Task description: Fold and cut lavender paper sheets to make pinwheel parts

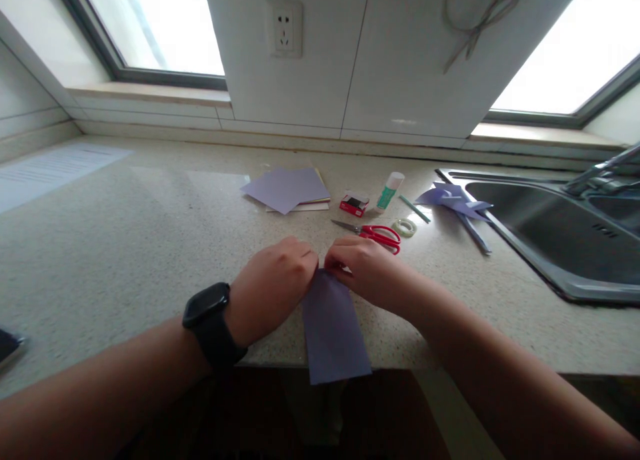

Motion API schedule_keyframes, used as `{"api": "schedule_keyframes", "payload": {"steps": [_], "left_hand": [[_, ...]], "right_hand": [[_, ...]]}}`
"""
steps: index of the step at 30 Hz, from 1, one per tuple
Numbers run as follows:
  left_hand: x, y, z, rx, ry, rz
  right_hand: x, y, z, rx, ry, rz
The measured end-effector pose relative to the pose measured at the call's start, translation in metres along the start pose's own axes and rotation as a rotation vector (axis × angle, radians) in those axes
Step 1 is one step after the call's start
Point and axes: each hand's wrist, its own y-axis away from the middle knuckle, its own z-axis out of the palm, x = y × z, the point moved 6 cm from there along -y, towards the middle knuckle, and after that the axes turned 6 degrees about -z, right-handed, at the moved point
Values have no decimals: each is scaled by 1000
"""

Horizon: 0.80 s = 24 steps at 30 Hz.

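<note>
A strip of purple paper point(335, 330) lies at the counter's front, its near end sticking out past the edge. My left hand point(277, 283), with a black watch on the wrist, is closed on the paper's far end at the left corner. My right hand point(365, 270) pinches the same far end from the right, fingers curled. The fingertips of both hands hide that edge of the paper. Just beyond my right hand lie scissors point(375, 233) with red handles, blades pointing left.
Behind are stacked paper sheets point(285, 188), a small red-and-black box point(354, 204), a glue stick point(389, 192), a tape roll point(404, 228) and a green strip point(415, 209). A purple paper pinwheel point(453, 200) rests by the steel sink point(540, 227). A printed sheet point(60, 170) lies far left.
</note>
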Motion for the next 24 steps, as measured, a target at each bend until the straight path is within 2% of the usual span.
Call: {"api": "schedule_keyframes", "payload": {"steps": [4,8,12,17,20,24], "left_hand": [[4,1,0,10,-37,8],[13,4,0,8,-150,86],[21,9,-1,37,-195,127],[27,13,0,36,-214,156],[28,14,-1,38,-209,168],[17,10,-2,-54,-81,92]], "right_hand": [[-7,1,2,25,85,-101],[-16,3,6,-30,237,-193],[-17,6,7,-113,301,-206],[-17,9,2,-65,240,-202],[-17,8,4,-85,253,-200],[-16,6,9,-139,307,-195]]}}
